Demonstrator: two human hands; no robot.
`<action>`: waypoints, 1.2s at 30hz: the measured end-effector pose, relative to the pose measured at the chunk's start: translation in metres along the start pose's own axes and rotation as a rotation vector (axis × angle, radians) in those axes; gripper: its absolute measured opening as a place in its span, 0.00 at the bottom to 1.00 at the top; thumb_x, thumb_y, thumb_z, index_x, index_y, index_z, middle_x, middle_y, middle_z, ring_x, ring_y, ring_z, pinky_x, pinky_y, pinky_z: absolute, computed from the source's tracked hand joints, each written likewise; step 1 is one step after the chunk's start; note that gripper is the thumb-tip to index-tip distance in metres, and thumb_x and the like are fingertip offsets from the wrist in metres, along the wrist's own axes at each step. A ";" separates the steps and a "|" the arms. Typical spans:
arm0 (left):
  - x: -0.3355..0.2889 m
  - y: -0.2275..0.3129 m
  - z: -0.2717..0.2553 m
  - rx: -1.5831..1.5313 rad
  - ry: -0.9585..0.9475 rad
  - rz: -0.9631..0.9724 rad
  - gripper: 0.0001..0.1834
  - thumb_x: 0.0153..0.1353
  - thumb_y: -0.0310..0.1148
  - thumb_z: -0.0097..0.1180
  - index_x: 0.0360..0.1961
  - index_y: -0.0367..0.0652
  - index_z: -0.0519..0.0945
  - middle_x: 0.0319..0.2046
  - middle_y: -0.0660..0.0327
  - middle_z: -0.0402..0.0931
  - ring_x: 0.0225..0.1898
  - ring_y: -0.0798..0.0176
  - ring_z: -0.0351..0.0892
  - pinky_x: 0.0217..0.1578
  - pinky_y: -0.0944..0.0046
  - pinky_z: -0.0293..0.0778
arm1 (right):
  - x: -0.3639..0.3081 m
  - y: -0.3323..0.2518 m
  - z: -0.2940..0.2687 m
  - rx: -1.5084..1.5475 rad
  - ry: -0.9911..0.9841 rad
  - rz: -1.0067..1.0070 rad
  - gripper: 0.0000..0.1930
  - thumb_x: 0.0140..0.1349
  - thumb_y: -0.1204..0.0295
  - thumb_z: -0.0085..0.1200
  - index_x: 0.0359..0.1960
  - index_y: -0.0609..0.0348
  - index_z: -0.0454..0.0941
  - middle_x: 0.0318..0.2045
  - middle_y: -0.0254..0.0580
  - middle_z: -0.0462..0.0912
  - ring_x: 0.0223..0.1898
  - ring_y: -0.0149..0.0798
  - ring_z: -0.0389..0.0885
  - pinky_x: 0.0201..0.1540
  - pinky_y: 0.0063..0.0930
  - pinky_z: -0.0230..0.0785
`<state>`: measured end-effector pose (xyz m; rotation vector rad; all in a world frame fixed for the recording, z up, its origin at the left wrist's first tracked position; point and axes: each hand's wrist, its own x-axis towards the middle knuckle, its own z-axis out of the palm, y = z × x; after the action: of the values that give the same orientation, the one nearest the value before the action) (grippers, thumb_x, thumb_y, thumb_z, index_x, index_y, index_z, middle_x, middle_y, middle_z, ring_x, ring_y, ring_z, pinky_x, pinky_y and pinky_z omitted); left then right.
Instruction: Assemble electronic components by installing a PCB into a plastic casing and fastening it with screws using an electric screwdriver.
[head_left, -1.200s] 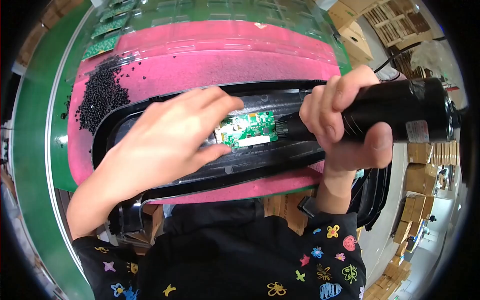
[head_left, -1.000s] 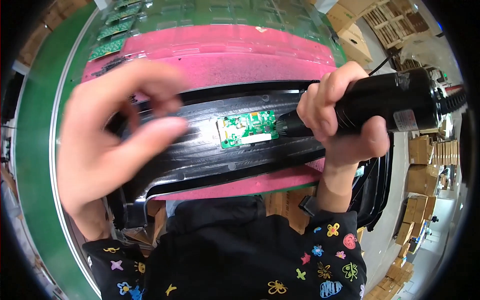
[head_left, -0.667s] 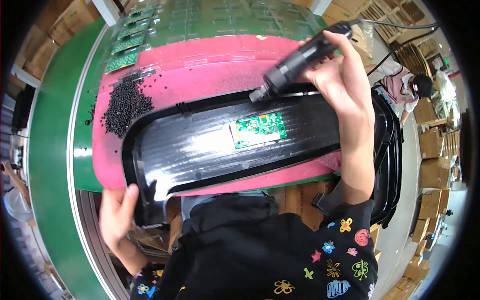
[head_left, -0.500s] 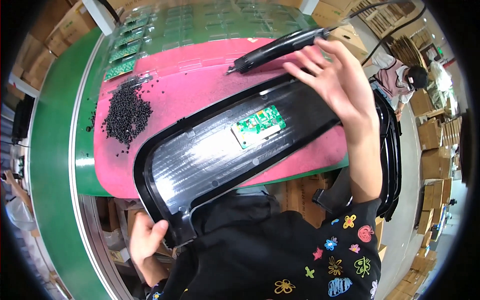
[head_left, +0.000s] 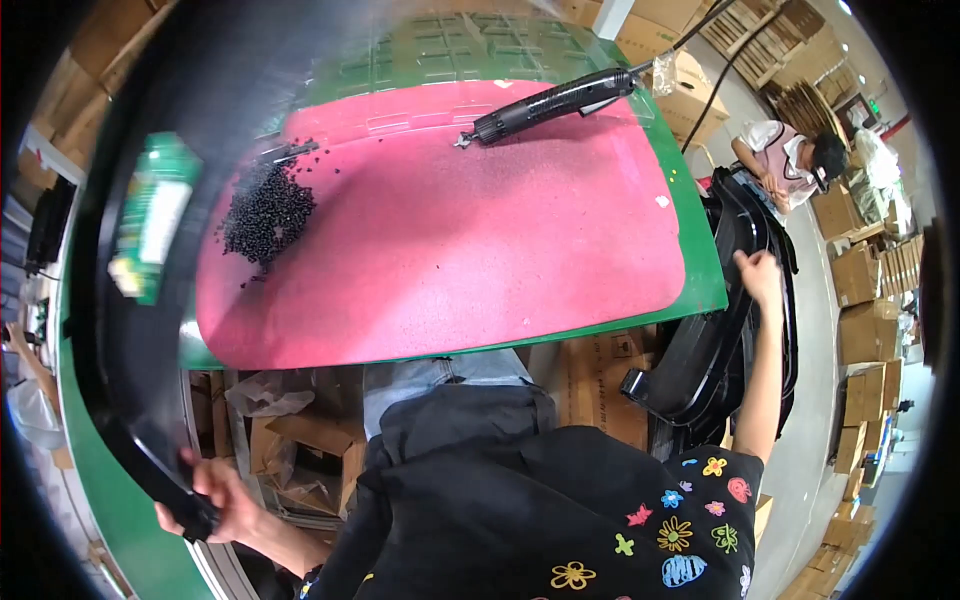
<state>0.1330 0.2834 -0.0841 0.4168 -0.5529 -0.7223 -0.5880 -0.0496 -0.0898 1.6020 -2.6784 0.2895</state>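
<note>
My left hand [head_left: 228, 498] is closed around the narrow end of a long black plastic housing [head_left: 138, 365]. The housing is tilted up at the left and smeared by motion. Inside it a green circuit board [head_left: 158, 215] shows, blurred. Over at the right, my right hand [head_left: 760, 277] has its fingers curled at the rim of a black housing [head_left: 705, 345] in a stack of similar ones. On the pink mat [head_left: 470, 240] lie a heap of small black screws [head_left: 268, 212] and a black electric screwdriver [head_left: 550, 106], its tip pointing left.
Clear plastic trays [head_left: 450, 50] lie along the back of the green table [head_left: 708, 270]. Cardboard boxes stand below the table's front edge, and a carton [head_left: 690, 90] sits behind its right corner. Another person [head_left: 790, 160] is at the far right, beyond the stacked housings.
The housing with its circuit board has swung off the mat to the left, held by my left hand. My right hand has moved from above the mat down to the stack at the right.
</note>
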 end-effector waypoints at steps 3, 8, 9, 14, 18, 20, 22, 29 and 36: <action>0.012 0.005 0.009 0.005 0.386 0.342 0.43 0.57 0.39 0.58 0.66 0.24 0.54 0.61 0.34 0.65 0.31 0.65 0.76 0.22 0.77 0.66 | -0.015 0.000 0.046 -0.081 -0.125 0.124 0.29 0.53 0.42 0.60 0.36 0.59 0.81 0.42 0.58 0.83 0.50 0.56 0.81 0.53 0.46 0.72; 0.034 0.029 0.004 0.147 0.316 0.283 0.40 0.60 0.34 0.56 0.69 0.31 0.53 0.67 0.44 0.61 0.29 0.67 0.74 0.22 0.75 0.66 | -0.030 -0.008 0.061 -0.059 -0.063 0.173 0.28 0.54 0.42 0.56 0.39 0.57 0.81 0.43 0.57 0.83 0.49 0.57 0.81 0.52 0.46 0.73; 0.041 0.034 -0.004 0.198 0.347 0.287 0.38 0.60 0.34 0.57 0.68 0.32 0.55 0.65 0.45 0.64 0.32 0.64 0.79 0.22 0.74 0.65 | -0.033 -0.014 0.055 -0.058 -0.063 0.169 0.28 0.54 0.42 0.56 0.39 0.57 0.81 0.43 0.57 0.83 0.49 0.57 0.81 0.52 0.46 0.73; 0.068 0.050 -0.065 0.007 0.565 0.424 0.32 0.57 0.35 0.60 0.61 0.35 0.64 0.59 0.46 0.72 0.41 0.56 0.84 0.24 0.70 0.65 | -0.019 -0.018 0.061 0.009 -0.125 0.112 0.23 0.58 0.50 0.52 0.42 0.56 0.80 0.45 0.57 0.83 0.50 0.58 0.81 0.51 0.48 0.73; 0.087 0.081 -0.125 -0.110 0.489 0.466 0.39 0.55 0.37 0.62 0.65 0.35 0.60 0.59 0.48 0.73 0.44 0.55 0.83 0.26 0.70 0.68 | -0.007 -0.020 0.078 -0.059 -0.170 0.002 0.20 0.63 0.55 0.46 0.45 0.58 0.77 0.46 0.60 0.81 0.50 0.60 0.80 0.51 0.51 0.73; 0.103 0.099 -0.160 -0.265 0.333 0.256 0.39 0.61 0.39 0.58 0.68 0.34 0.56 0.61 0.47 0.71 0.51 0.53 0.80 0.34 0.67 0.75 | -0.003 -0.020 0.082 -0.059 -0.150 -0.006 0.20 0.63 0.55 0.46 0.44 0.59 0.77 0.45 0.62 0.81 0.50 0.61 0.80 0.51 0.52 0.72; 0.113 0.106 -0.155 -0.326 0.260 0.040 0.40 0.69 0.48 0.48 0.71 0.33 0.49 0.68 0.47 0.59 0.63 0.50 0.68 0.48 0.60 0.76 | -0.011 -0.030 0.074 -0.074 -0.081 -0.023 0.21 0.62 0.56 0.47 0.43 0.62 0.77 0.44 0.64 0.81 0.49 0.63 0.80 0.51 0.53 0.73; 0.108 0.053 -0.099 0.377 0.048 0.442 0.47 0.61 0.68 0.46 0.64 0.36 0.59 0.62 0.46 0.62 0.65 0.51 0.60 0.61 0.51 0.62 | -0.032 -0.022 -0.010 0.007 0.356 -0.192 0.16 0.60 0.64 0.52 0.41 0.67 0.76 0.33 0.68 0.81 0.40 0.65 0.81 0.43 0.55 0.74; 0.103 -0.043 0.009 0.683 -0.207 0.664 0.19 0.59 0.45 0.54 0.44 0.49 0.63 0.53 0.59 0.62 0.50 0.65 0.59 0.51 0.62 0.58 | -0.132 -0.091 -0.119 -0.055 0.368 -0.783 0.12 0.67 0.69 0.50 0.43 0.68 0.72 0.28 0.59 0.79 0.30 0.60 0.78 0.31 0.47 0.69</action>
<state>0.1695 0.1788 -0.0666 0.7426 -1.0720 0.0884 -0.4559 0.0428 0.0282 2.1508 -1.6275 0.4211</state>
